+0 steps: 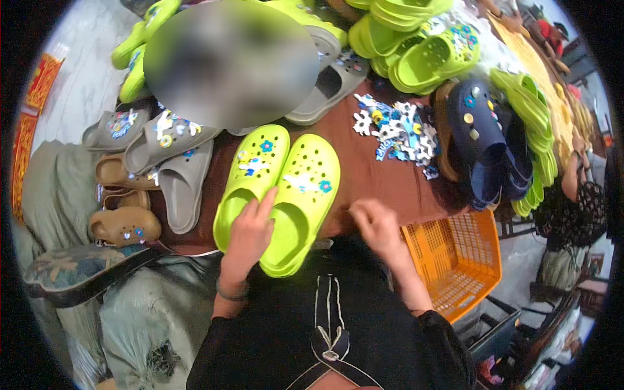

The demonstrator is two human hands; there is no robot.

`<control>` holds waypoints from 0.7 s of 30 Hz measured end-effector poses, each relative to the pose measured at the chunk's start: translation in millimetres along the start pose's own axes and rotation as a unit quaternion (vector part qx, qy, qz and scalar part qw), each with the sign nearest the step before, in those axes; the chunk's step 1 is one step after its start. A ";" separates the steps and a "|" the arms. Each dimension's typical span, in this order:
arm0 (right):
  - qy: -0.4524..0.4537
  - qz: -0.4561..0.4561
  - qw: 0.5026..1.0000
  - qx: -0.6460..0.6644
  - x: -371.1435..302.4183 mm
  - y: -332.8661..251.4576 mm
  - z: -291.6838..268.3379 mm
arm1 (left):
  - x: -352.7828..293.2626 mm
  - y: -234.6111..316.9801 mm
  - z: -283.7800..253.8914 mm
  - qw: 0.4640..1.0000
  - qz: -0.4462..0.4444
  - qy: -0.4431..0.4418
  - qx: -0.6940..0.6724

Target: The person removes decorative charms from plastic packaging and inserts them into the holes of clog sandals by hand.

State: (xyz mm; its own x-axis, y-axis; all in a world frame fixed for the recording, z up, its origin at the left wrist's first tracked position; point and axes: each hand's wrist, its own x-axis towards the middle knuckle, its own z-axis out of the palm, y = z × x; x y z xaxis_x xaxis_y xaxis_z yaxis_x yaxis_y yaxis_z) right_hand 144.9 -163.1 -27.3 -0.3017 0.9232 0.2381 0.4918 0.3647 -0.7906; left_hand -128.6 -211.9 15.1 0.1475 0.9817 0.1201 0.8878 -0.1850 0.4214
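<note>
A pair of lime-green clogs stands side by side before me, toes pointing away. The left clog (242, 188) and the right clog (305, 195) both carry small charms, among them blue flowers. My left hand (252, 227) grips the pair where their inner sides meet, its fingers partly hidden. To the right of the clogs, apart from them, my right hand (377, 224) hovers over the table's near edge with fingers curled in; whatever they hold, if anything, cannot be made out. Beyond it lies a pile of loose shoe charms (403, 130) in white, blue and yellow.
Grey clogs (185, 185) and brown clogs (127, 224) line the left of the brown-covered table (364, 175). Navy clogs (478, 123) and stacked green clogs (429, 62) stand at the right and back. An orange plastic basket (455, 260) sits below the right edge. A blurred patch hides the far middle.
</note>
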 end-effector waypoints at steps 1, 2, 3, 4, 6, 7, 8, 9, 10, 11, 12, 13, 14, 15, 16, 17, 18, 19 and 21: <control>0.052 0.012 0.998 -0.034 6.7 9.9 -10.9 | -1.9 -2.2 -1.6 1.000 -0.010 -0.005 -0.007; 0.101 0.026 0.993 -0.059 12.8 25.1 -22.6 | -0.7 -1.4 -1.8 1.000 -0.018 -0.013 -0.016; 0.150 0.038 0.984 -0.084 18.3 42.9 -33.8 | 1.7 -1.5 0.2 0.999 -0.024 -0.020 -0.027; 0.173 0.033 0.977 -0.120 24.2 58.2 -44.6 | 3.4 -1.6 3.7 0.999 -0.020 -0.023 -0.030; 0.178 0.032 0.971 -0.154 45.1 76.7 -47.4 | -2.7 -2.6 5.5 0.999 -0.035 -0.011 -0.034; 0.177 0.046 0.969 -0.165 52.3 80.9 -49.7 | -2.7 -2.5 6.8 0.999 -0.036 -0.012 -0.036; 0.152 0.035 0.971 -0.181 58.4 83.2 -50.2 | -3.4 -2.8 7.3 0.999 -0.038 -0.019 -0.029; 0.149 0.033 0.972 -0.180 62.7 83.4 -47.2 | -5.7 -2.8 7.4 0.999 -0.042 -0.025 -0.021; 0.134 0.051 0.965 -0.220 68.2 81.1 -42.8 | -6.6 -0.4 4.6 0.998 -0.045 -0.026 -0.019; 0.118 0.067 0.956 -0.259 72.0 79.8 -38.7 | -7.8 4.5 -1.1 0.999 -0.037 0.004 0.014; 0.114 0.062 0.943 -0.307 71.5 88.5 -36.9 | -8.6 9.5 -7.5 0.998 -0.029 0.033 0.048; 0.110 0.071 0.950 -0.284 72.4 89.9 -35.4 | -12.2 11.8 -13.5 0.997 -0.040 0.035 0.051; 0.105 0.072 0.958 -0.258 72.7 92.3 -36.3 | -16.0 15.7 -21.5 0.995 -0.037 0.094 -0.004; 0.099 0.073 0.965 -0.231 72.7 94.1 -37.8 | -20.9 17.2 -28.2 0.986 -0.033 0.154 -0.058; 0.110 0.057 0.967 -0.224 73.0 90.2 -36.7 | -33.2 14.0 -31.2 0.980 -0.064 0.129 -0.135; 0.115 0.066 0.969 -0.207 72.0 88.5 -36.5 | -35.4 15.3 -35.3 0.980 -0.074 0.133 -0.130; 0.126 0.046 0.970 -0.204 70.5 87.8 -34.8 | -34.9 18.5 -37.4 0.947 -0.129 0.055 -0.289; 0.139 0.029 0.970 -0.199 69.0 87.5 -34.6 | -31.6 24.0 -38.0 0.881 -0.176 -0.023 -0.440; 0.147 0.030 0.972 -0.180 65.4 88.0 -33.9 | -24.8 29.8 -22.6 0.844 -0.173 -0.028 -0.507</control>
State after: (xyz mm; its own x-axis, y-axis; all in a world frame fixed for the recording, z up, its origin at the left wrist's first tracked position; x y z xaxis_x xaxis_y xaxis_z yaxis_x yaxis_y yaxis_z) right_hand 196.1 -66.5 -62.2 -0.0427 0.9194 0.3910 0.7707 0.2793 -0.5727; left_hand -115.7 -242.8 45.0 0.0006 0.9802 -0.1982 0.0573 0.1979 0.9785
